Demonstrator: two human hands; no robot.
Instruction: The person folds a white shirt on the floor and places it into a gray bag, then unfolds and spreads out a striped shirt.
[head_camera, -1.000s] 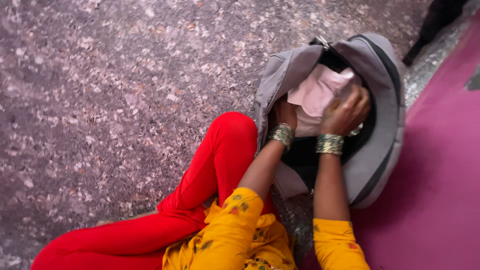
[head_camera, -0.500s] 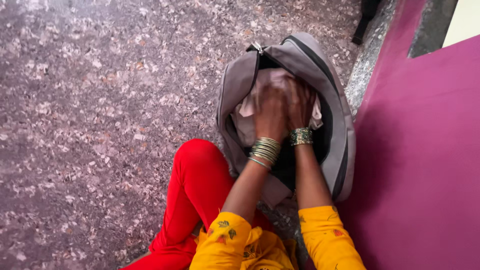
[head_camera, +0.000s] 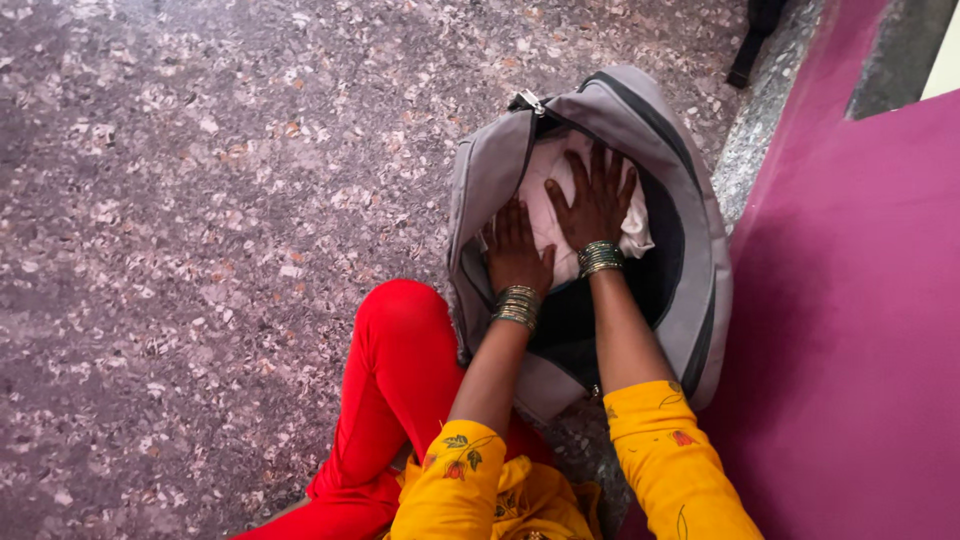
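The pale pink cloth (head_camera: 560, 200) sits inside the open grey backpack (head_camera: 690, 250), which lies on the speckled floor (head_camera: 200, 200) beside the magenta surface (head_camera: 860, 300). The right hand (head_camera: 593, 205) presses it flat, fingers spread; the left hand (head_camera: 517, 248), fingers loosely apart, rests at its edge. A corner near the backpack's zip could snag, I reckon.

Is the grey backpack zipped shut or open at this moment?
Open. The grey backpack gapes wide, with a pale pink cloth inside and both hands, left hand and right hand, pressed flat on it.
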